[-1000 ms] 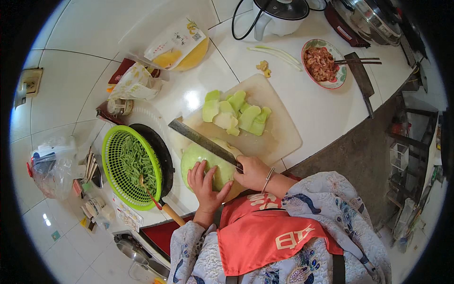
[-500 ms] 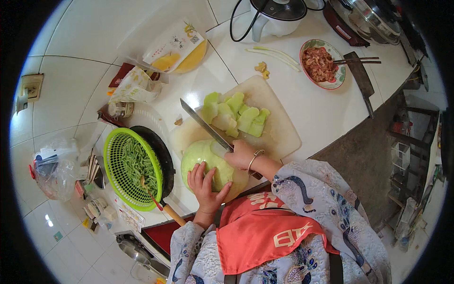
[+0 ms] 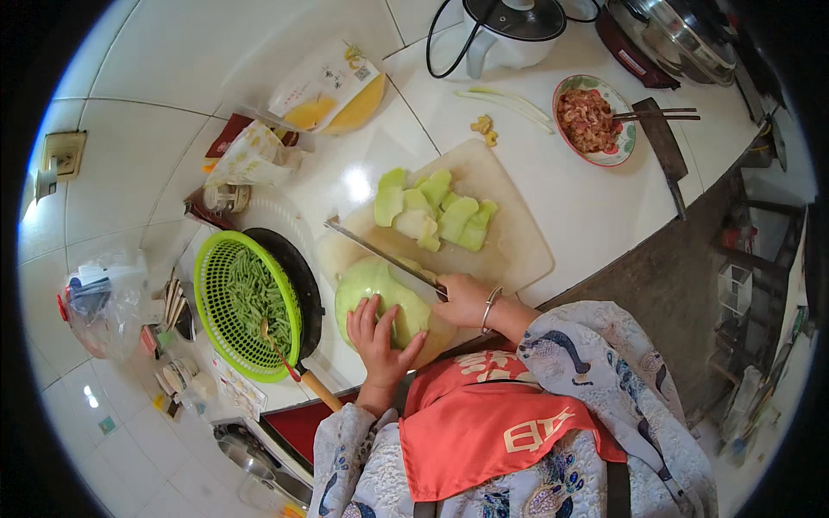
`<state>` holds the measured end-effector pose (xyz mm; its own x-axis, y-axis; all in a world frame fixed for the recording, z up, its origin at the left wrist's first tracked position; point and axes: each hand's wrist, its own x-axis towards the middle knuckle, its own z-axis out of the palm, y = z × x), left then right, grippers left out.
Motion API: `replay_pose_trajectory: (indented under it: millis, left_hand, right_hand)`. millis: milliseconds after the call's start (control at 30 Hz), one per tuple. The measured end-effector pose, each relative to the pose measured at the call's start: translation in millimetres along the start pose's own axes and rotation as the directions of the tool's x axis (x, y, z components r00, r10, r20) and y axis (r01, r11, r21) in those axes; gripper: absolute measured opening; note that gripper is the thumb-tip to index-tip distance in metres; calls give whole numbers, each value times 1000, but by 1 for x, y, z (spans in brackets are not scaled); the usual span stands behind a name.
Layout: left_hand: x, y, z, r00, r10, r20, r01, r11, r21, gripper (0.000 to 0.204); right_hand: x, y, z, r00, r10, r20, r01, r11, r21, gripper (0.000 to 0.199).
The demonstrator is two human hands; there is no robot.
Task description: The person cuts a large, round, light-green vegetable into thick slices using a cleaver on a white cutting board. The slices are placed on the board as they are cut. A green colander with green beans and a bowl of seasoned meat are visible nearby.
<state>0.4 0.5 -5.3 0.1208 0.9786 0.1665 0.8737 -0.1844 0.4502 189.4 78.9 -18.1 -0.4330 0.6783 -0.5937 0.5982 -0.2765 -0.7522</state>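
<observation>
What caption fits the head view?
Right hand slices cabbage with a knife; left hand steadies it.

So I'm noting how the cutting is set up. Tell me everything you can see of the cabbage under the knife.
The cabbage is a pale green, rounded piece with smooth, veined leaves, lying at the near end of the cutting board. The left hand presses on it with spread fingers. The knife, gripped by the right hand, lies slanted across its top. Cut pale green pieces lie farther up the board.
</observation>
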Motion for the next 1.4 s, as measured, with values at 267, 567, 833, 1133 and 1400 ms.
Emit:
replay_pose_trajectory:
  millis: [267, 567, 833, 1133, 1400]
  left_hand:
    - [-3, 0, 0, 1000, -4, 15, 4, 1000, 9, 57]
    - [-3, 0, -2, 999, 20, 37, -21, 1000, 14, 58]
    - [-2, 3, 1, 999, 43, 23, -43, 999, 16, 58]
    - [-6, 3, 4, 997, 80, -20, -80, 997, 14, 59]
    - [-7, 0, 7, 993, 86, -87, -86, 996, 6, 58]
  right_hand:
    - [-47, 34, 7, 999, 37, -21, -37, 999, 0, 25]
    - [-29, 43, 13, 998, 46, 36, -46, 999, -23, 26]
    - [-3, 31, 19, 973, 228, 47, -219, 964, -148, 29]
    - [3, -2, -18, 941, 289, 177, -257, 949, -182, 27]
    - [-31, 64, 10, 982, 159, 105, -130, 960, -247, 30]
